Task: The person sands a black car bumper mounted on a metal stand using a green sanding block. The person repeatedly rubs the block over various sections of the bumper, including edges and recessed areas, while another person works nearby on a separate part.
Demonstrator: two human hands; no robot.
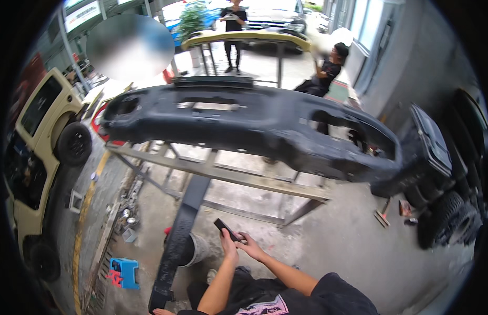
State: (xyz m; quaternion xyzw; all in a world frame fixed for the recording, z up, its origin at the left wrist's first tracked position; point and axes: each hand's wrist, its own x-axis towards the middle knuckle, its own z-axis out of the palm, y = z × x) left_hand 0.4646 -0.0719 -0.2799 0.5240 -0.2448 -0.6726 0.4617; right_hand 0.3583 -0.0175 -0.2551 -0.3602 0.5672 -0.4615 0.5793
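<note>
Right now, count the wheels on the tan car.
2: upper wheel, left of the black bumper; lower wheel, toward the lower-left rim. The car's far side is hidden.

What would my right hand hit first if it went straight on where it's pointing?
Your right hand would likely meet the black handheld device first, or your left hand holding it; both lie right by its fingers, though exact depth is unclear.

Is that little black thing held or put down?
Held: the black thing is in the left hand, the right hand at its near end.
</note>
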